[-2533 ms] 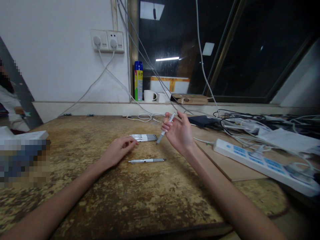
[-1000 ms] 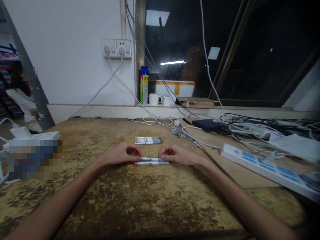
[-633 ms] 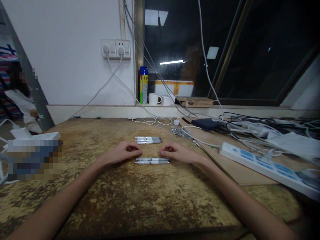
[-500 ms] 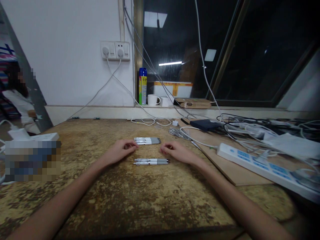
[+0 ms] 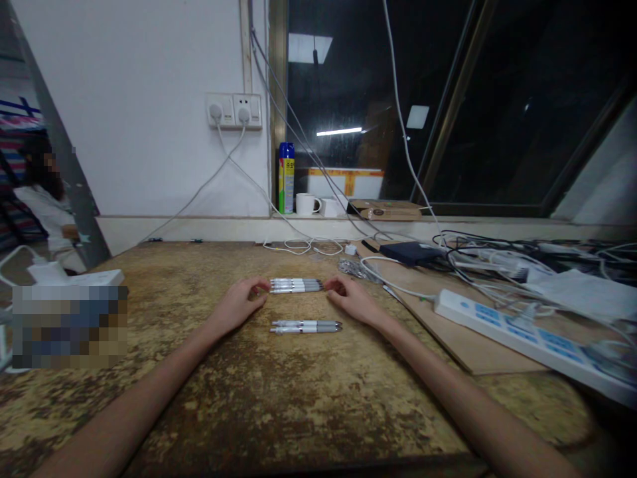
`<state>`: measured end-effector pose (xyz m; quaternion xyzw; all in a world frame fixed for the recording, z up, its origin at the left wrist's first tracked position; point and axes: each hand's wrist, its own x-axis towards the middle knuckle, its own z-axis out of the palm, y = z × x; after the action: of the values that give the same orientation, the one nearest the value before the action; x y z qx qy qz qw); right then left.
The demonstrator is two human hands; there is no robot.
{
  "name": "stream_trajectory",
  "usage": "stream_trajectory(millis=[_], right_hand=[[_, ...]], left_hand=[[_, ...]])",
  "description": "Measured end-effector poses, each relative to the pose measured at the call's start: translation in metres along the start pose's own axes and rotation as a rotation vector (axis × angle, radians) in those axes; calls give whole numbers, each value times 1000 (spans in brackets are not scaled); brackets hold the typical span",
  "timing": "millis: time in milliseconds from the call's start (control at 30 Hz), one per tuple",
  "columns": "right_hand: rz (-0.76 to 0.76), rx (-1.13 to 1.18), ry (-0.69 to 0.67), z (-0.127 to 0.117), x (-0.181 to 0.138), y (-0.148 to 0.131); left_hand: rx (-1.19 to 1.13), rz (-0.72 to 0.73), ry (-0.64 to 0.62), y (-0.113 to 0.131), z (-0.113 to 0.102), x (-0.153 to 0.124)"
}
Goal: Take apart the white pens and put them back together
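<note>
**A:** What is touched by the hands?

**B:** A tight row of slim white-and-grey plastic pens (image 5: 296, 285) is met at both ends. The left hand (image 5: 241, 304) is laid at its 9 o'clock end and the right hand (image 5: 354, 303) at its 3 o'clock end. Both hands are loosely curled, with only the fingertips set against the pen ends; nothing is enclosed.

**A:** And where is the row placed?

**B:** It is laid flat and crosswise on the worn, mottled yellow-brown table (image 5: 279, 398). At its 6 o'clock, a little apart, a pair of matching slender pens (image 5: 306, 326) is laid parallel, side by side. At 3 o'clock of the right hand, a long white plastic power strip (image 5: 497, 325) is set on a smooth pale wooden board (image 5: 448, 338).
</note>
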<state>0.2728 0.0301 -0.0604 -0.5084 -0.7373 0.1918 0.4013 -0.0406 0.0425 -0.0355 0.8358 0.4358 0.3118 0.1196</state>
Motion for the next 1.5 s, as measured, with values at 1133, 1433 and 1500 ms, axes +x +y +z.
stream_trajectory(millis=[1133, 1433, 1500], right_hand=[[-253, -86, -167, 12, -14, -56], [-227, -304, -240, 16, -19, -64], [-240, -358, -234, 15, -19, -66]], left_hand=[[-79, 111, -104, 39, -6, -6], [111, 219, -140, 46, -2, -8], [138, 197, -155, 45, -1, -7]])
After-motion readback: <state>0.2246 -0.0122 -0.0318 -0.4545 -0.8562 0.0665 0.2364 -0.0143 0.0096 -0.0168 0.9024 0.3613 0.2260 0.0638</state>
